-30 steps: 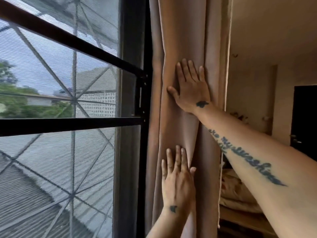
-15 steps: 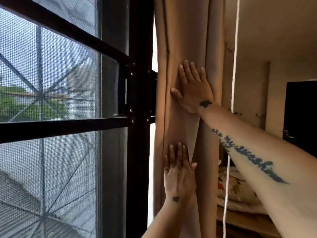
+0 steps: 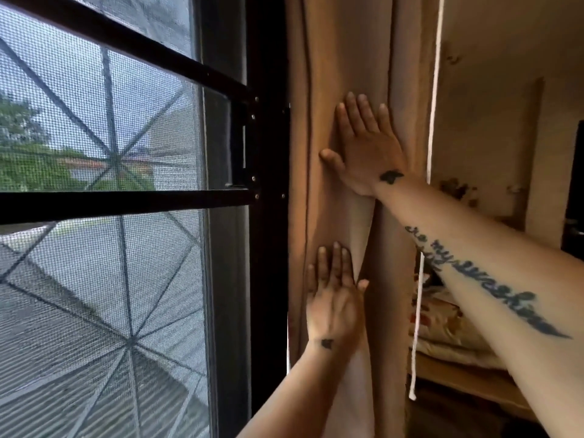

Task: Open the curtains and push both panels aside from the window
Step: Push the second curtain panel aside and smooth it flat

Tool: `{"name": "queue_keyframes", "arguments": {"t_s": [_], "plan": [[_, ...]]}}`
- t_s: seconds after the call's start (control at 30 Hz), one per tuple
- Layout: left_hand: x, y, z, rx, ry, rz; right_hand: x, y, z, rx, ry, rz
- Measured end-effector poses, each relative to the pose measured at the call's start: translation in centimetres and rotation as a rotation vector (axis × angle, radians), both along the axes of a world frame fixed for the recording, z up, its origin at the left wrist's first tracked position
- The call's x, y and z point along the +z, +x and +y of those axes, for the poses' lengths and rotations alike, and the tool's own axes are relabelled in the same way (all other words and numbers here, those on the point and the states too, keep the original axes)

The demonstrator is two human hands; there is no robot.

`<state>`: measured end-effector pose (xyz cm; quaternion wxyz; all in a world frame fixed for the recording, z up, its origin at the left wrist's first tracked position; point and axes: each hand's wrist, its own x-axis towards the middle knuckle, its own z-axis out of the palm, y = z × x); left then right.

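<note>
At far left, the window [image 3: 104,197] stands uncovered: its dark frame [image 3: 267,216] carries a mesh screen, and one horizontal bar and one slanted bar cross the visible pane. Beyond the mesh, a diagonal grille, rooftops and trees can be made out.

Just right of the frame hangs the curtain panel [image 3: 347,58], gathered into vertical folds against the wall edge. Only one panel can be seen; the second lies outside the view, so its position cannot be told.

Two hands rest on this panel. The left hand [image 3: 333,300], lower and nearer, lies flat with fingers together and extended upward, thumb out to the right; it grips nothing. The right hand [image 3: 366,147], higher up, is likewise flat and spread, thumb pointing left; it also holds nothing and presses palm-first on the fabric. The stacked placement, judged from the pose, serves to compress the folds evenly along their height and keep the bundle clear of the glass.

Right of the curtain hangs one white cord [image 3: 433,121], reaching down to a free end low in the scene. Farther right are a pale wall, patterned bedding [image 3: 442,324] on a wooden ledge, and part of a dark door [image 3: 573,191].
</note>
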<state>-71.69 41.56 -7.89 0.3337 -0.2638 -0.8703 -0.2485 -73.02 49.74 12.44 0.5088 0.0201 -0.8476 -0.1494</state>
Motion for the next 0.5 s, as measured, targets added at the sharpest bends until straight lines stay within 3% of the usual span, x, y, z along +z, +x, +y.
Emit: {"name": "queue_keyframes", "arguments": {"t_s": [0.17, 0.5], "plan": [[-0.1, 1.4, -2.1, 0.029, -0.033, 0.029, -1.4, 0.6, -1.0, 0.035, 0.012, 0.048], [-1.1, 7.7, -7.6, 0.142, -0.153, -0.003, -2.5, 6.1, -4.0, 0.088, -0.080, -0.060]]}}
